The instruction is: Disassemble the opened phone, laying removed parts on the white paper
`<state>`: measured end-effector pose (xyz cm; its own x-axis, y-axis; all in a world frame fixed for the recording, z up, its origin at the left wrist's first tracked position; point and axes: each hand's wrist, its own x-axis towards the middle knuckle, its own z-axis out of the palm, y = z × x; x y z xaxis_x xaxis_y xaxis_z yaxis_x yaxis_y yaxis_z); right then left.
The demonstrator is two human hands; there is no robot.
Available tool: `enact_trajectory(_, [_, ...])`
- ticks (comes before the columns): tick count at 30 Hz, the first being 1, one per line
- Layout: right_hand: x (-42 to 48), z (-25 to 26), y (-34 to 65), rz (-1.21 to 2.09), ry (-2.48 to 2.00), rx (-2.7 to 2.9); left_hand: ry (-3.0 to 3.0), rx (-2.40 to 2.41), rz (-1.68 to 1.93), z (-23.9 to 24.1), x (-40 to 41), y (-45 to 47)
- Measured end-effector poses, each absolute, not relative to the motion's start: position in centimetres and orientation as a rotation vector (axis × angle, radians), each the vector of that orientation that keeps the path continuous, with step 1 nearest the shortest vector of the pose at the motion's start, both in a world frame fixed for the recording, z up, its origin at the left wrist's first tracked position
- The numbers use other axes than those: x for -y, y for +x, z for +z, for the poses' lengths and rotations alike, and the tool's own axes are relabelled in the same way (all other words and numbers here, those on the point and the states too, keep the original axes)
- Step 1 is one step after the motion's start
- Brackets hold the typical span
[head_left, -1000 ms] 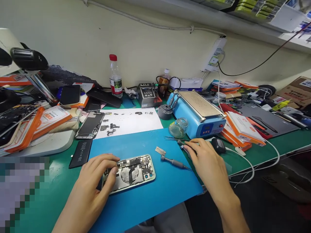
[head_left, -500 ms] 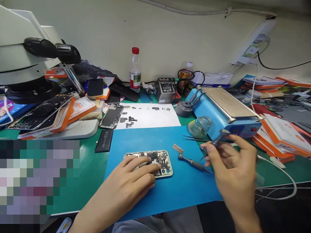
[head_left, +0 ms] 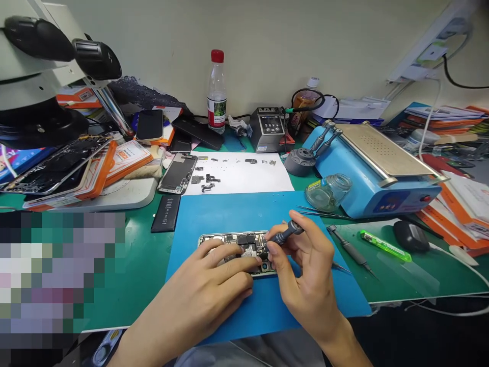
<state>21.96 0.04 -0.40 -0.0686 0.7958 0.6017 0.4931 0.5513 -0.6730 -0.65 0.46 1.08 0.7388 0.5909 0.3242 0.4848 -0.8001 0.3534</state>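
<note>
An opened phone chassis (head_left: 239,240) with bare circuit parts lies on a blue mat (head_left: 229,211). My left hand (head_left: 208,285) rests on it with fingers spread flat, pressing it down. My right hand (head_left: 305,265) pinches a small dark screwdriver (head_left: 286,234), its tip down on the right end of the chassis. A second screwdriver (head_left: 351,251) lies on the green table to the right, next to a green utility knife (head_left: 384,245).
A white sheet (head_left: 244,176) holds several small removed parts. Behind it stand a water bottle (head_left: 216,94), a soldering station (head_left: 269,130) and a blue heating machine (head_left: 376,171). A microscope (head_left: 46,66) is at the left, a glass jar (head_left: 328,192) and tweezers near the mat.
My right hand picked a screwdriver up from the right side of the mat and brought it left onto the phone chassis. My left hand stayed on the chassis. The view shifted.
</note>
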Motion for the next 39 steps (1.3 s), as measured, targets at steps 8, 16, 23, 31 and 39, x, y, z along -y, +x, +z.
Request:
enact_trajectory(8, [-0.11, -0.64, 21.95, 0.320, -1.108, 1.792, 2.697, -0.839, 0.618, 0.97, -0.40, -0.58])
enact_trajectory(16, [-0.18, -0.47, 21.97, 0.279, -1.078, 1.792, 2.688, -0.846, 0.606, 1.09, -0.45, -0.39])
enact_trajectory(23, [-0.44, -0.48, 22.19, 0.155, -1.103, 1.826, 2.714, -0.850, 0.591, 0.92, -0.33, -0.50])
enact_trajectory(31, [-0.55, 0.25, 22.38, 0.106, -1.015, 1.948, 2.735, -0.878, 0.608, 0.92, -0.23, -0.57])
enact_trajectory(39, [-0.47, 0.20, 22.32, 0.103, -1.047, 1.935, 2.727, -0.879, 0.629, 0.99, -0.30, -0.43])
